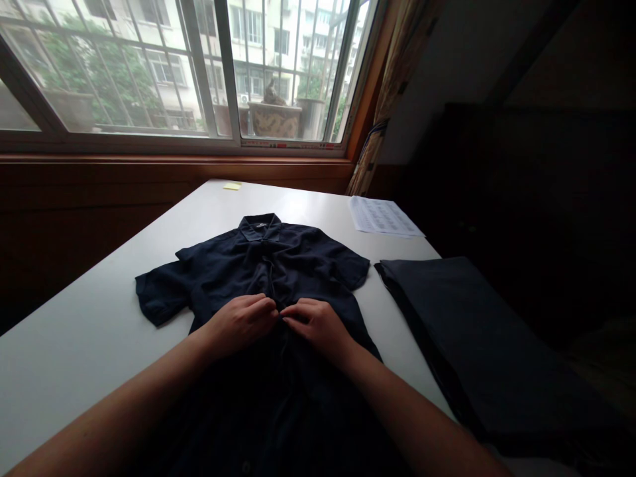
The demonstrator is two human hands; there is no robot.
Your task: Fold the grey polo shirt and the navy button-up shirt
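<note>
A dark navy short-sleeved shirt (pixel 318 262) lies face up on the white table, its collar pointing toward the window and its sleeves spread to both sides. My left hand (pixel 244 319) pinches the shirt's front placket near the middle of the chest. Close against it, my right hand (pixel 317 326) grips the same placket, with the fingertips of both hands almost meeting. Whatever button lies between the fingers is hidden. Below my hands the shirt's lower part runs into deep shadow.
A stack of folded dark cloth (pixel 462 318) lies along the table's right side. Printed sheets (pixel 385 216) rest at the far right corner, and a yellow sticky note (pixel 232 186) near the far edge. The white table (pixel 99 338) stands before a barred window (pixel 149 73).
</note>
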